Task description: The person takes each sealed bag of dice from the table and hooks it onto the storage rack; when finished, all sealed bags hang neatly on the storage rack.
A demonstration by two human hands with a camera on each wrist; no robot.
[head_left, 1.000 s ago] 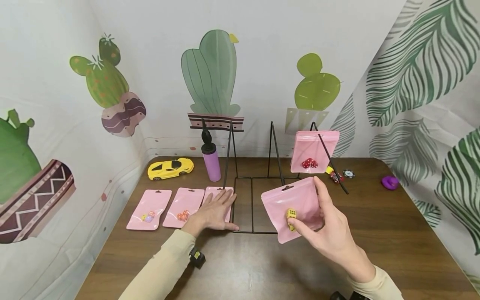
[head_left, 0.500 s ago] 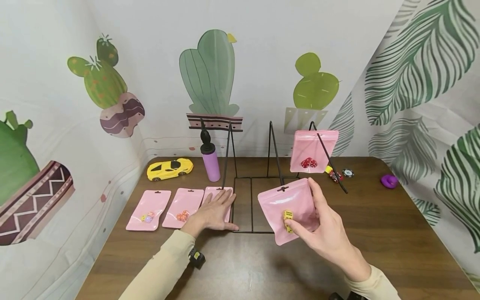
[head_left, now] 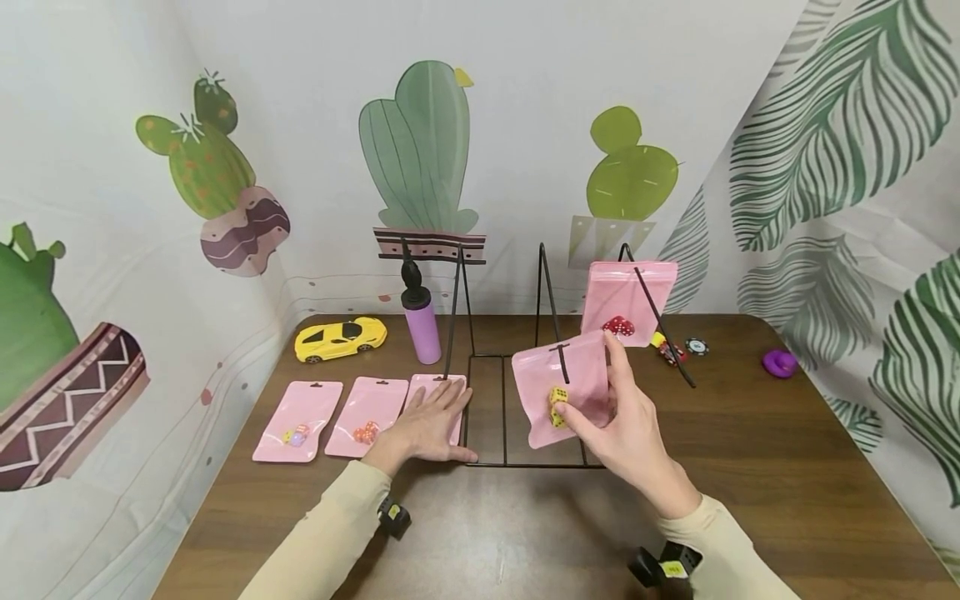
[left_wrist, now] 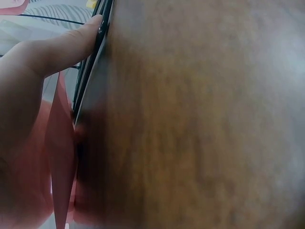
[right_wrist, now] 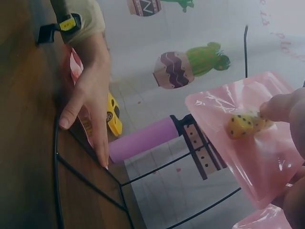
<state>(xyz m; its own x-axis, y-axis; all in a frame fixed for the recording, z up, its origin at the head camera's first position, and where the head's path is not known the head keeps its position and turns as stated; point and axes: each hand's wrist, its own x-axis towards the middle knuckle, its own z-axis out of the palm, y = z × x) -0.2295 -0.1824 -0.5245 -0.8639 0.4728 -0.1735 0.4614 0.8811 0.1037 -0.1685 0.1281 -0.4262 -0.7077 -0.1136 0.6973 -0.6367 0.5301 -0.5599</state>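
My right hand (head_left: 633, 433) pinches a pink zip bag (head_left: 532, 375) at its right side, thumb over the yellow dice (head_left: 557, 407) inside. The middle prong of a black wire rack (head_left: 505, 408) passes through the bag's hang hole, its tip showing in front. In the right wrist view the pink bag (right_wrist: 248, 157) hangs tilted from the fingers. My left hand (head_left: 429, 425) lies with fingers spread over the rack's left base and another pink bag (head_left: 425, 382), which it mostly hides. In the left wrist view the left thumb (left_wrist: 71, 47) rests against the wire.
A bag with red dice (head_left: 630, 292) hangs on the right prong. Two pink bags (head_left: 300, 417) lie at left. Behind them are a yellow toy car (head_left: 341, 338) and a purple pump (head_left: 423, 329). A poker chip (head_left: 697, 346) and a purple toy (head_left: 780, 363) sit at right.
My right hand has moved up, left and away from me, bringing the bag's hang hole over the middle prong's tip. The left hand has stayed in place.
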